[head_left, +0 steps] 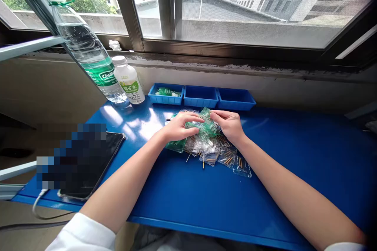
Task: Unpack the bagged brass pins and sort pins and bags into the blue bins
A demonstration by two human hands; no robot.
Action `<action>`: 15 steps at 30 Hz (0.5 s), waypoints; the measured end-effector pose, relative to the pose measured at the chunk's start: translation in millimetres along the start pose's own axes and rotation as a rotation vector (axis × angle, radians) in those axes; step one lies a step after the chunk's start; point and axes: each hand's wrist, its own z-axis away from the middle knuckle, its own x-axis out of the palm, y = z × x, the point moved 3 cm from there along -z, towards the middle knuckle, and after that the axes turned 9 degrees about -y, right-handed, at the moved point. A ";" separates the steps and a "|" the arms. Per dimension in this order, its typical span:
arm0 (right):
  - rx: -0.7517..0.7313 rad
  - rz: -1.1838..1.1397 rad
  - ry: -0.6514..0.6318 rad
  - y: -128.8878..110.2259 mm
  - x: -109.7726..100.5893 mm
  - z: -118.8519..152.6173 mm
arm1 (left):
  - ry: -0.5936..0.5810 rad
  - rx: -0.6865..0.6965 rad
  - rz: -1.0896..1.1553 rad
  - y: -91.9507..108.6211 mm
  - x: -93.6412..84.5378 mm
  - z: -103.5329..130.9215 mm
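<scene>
A pile of small plastic packets point(203, 145) lies on the blue table point(200, 204), some green and some clear, with thin metal pins in and around them. My right hand point(231, 125) pinches the edge of a green packet point(209, 125) at the top of the pile. Over the pile's left side is my left hand point(183, 124), its thumb and fingers apart and close to that same packet. Clear packets with gold-coloured pins point(242, 164) lie at the near right of the pile. One loose pin point(203, 161) sticks out in front.
Behind the pile stand three joined blue trays; the left tray point(166, 101) holds green packets. A big water bottle point(88, 51) and a white bottle point(129, 80) stand at the back left. Nearer lies a dark tablet point(91, 164) with a cable point(37, 204). A window spans the back.
</scene>
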 end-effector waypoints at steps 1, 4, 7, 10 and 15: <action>-0.003 0.019 -0.004 0.2 0.0 0.1 | 0.012 -0.002 0.015 -0.5 0.1 -0.1; -0.007 0.059 0.010 1.2 -2.4 -0.6 | 0.061 -0.032 0.075 -5.8 -2.4 0.9; -0.010 0.092 0.041 4.0 -7.4 -2.6 | 0.166 -0.066 0.126 -16.8 -9.2 2.9; -0.011 0.143 0.062 8.8 -11.9 -5.0 | 0.329 -0.098 0.179 -33.4 -19.5 4.0; -0.008 0.217 0.039 13.9 -12.8 -6.3 | 0.589 -0.164 0.364 -66.2 -36.8 2.3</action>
